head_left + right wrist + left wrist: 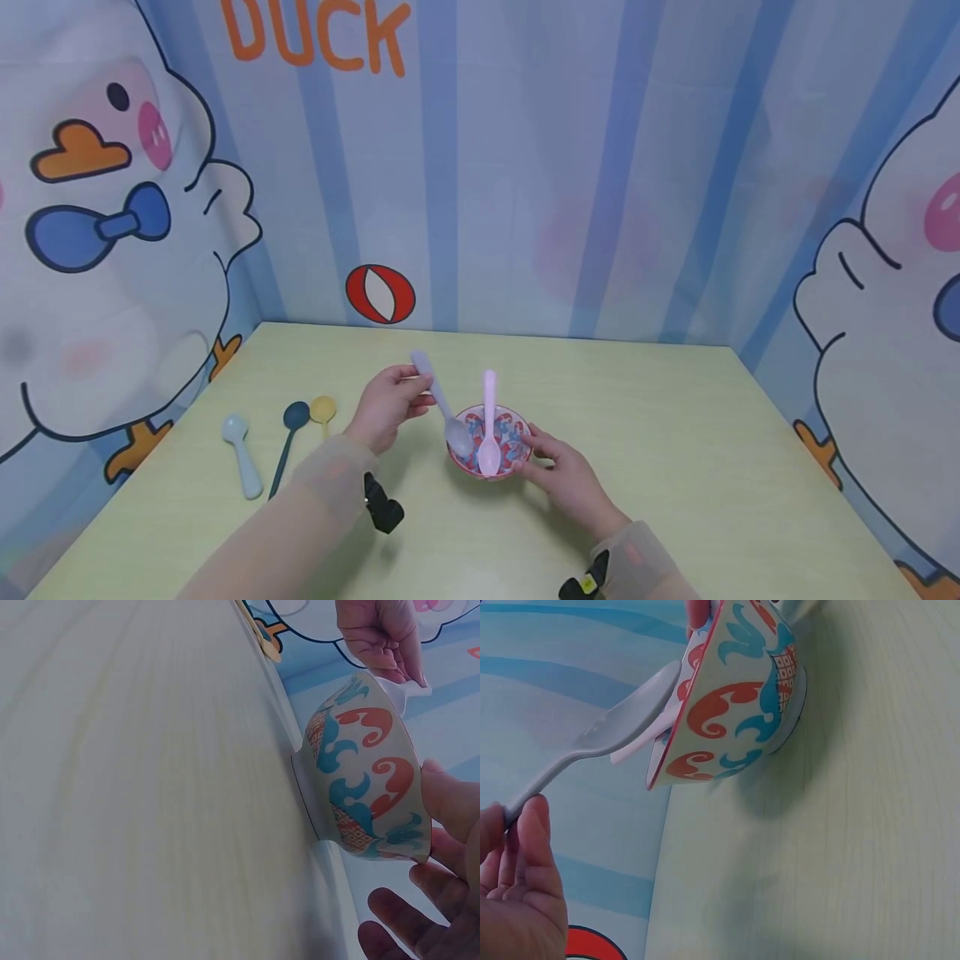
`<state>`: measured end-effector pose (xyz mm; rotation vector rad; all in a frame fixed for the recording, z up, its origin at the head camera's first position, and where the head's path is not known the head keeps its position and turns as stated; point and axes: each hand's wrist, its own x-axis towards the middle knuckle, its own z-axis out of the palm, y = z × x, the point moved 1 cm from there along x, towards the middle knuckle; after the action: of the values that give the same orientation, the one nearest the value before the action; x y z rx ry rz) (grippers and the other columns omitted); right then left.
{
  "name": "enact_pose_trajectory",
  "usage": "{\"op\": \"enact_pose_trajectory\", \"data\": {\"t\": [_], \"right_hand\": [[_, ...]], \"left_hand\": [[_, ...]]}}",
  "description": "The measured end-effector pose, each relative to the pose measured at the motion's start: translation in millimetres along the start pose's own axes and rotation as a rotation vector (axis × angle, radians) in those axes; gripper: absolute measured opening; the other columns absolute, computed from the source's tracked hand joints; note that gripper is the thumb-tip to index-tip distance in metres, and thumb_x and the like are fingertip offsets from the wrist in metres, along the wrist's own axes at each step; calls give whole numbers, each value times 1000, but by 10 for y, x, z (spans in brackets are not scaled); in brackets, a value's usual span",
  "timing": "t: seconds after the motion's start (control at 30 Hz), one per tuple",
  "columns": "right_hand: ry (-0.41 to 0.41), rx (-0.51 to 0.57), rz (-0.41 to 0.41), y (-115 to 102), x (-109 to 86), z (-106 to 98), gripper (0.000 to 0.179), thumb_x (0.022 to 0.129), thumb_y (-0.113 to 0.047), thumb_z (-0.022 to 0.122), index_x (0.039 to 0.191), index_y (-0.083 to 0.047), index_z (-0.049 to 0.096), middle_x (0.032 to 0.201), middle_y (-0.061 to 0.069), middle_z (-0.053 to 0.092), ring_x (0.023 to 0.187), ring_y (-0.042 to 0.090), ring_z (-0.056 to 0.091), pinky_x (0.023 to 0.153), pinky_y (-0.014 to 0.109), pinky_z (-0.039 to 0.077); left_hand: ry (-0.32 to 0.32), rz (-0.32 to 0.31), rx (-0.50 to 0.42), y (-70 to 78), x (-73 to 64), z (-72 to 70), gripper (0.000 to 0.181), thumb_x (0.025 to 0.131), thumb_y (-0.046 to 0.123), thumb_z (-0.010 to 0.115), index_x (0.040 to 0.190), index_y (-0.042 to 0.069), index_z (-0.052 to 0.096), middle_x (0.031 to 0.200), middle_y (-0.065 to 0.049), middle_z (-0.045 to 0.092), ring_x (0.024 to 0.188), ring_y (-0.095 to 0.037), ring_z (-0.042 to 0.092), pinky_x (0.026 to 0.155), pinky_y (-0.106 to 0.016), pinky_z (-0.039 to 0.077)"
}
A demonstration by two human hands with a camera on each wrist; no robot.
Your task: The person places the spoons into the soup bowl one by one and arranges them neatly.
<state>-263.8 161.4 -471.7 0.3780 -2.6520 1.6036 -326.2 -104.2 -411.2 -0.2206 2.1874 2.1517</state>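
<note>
In the head view, the patterned bowl (pixel 516 427) is upright on or just above the table (pixel 645 392), and everything is best placed from it. At its right side is the right hand (pixel 566 475), half curled, thumb and forefinger gripping near the rim. Up and left of the bowl, the left hand (pixel 386 404) pinches the lilac-grey spoon (pixel 442 401) by its handle, with the scoop over the bowl's left part. The pink spoon (pixel 490 408) leans inside the bowl, handle rising past the far rim. Well apart to the bowl's left lie a light blue spoon (pixel 243 458), a dark teal spoon (pixel 292 421) and a yellow spoon (pixel 323 408). The left wrist view shows the left thumb and fingertips closed on the handle end, the scoop crossing the bowl's rim; whether it touches cannot be told. Such a hold suits a gentle lowering: tip the scoop down the left inner wall, beside the pink spoon, and loosen only once the handle leans on the rim. In the right wrist view, thumb and forefinger press the bowl near its rim while the other fingers stand loosely away; a light, steady grip there should prevent tilting.
</note>
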Motion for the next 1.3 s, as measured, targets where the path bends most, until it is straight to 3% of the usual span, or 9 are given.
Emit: {"op": "enact_pose_trajectory", "data": {"t": [0.37,0.8,1.03,1.3], "right_hand": [[2,21,6,14,1,6,47,85,-25,74,127,-6,62,146,4,45,131,29,44,97,46,45],[0,25,11,-5,-7,1,46,86,-23,73,127,-5,62,147,5,44,131,30,44,97,46,45],[-4,11,13,-4,1,-1,46,87,-23,73,127,-5,62,147,5,44,131,30,43,96,45,46],[-5,8,8,4,3,-4,47,86,-24,73,127,-5,62,147,4,44,132,30,43,97,45,45]], "left_hand": [[-32,1,50,5,84,165,32,92,22,67,118,8,57,106,-12,66,86,-21,68,78,-29,55],[-97,-2,135,-100,129,386,32,92,23,66,119,7,57,102,-12,65,82,-21,65,76,-30,55],[-94,-6,176,-159,146,438,31,93,21,66,118,6,58,101,-11,65,82,-21,64,76,-29,55],[-53,-10,225,-187,143,483,30,92,25,66,116,9,61,106,-8,64,98,-24,59,95,-44,46]]}}
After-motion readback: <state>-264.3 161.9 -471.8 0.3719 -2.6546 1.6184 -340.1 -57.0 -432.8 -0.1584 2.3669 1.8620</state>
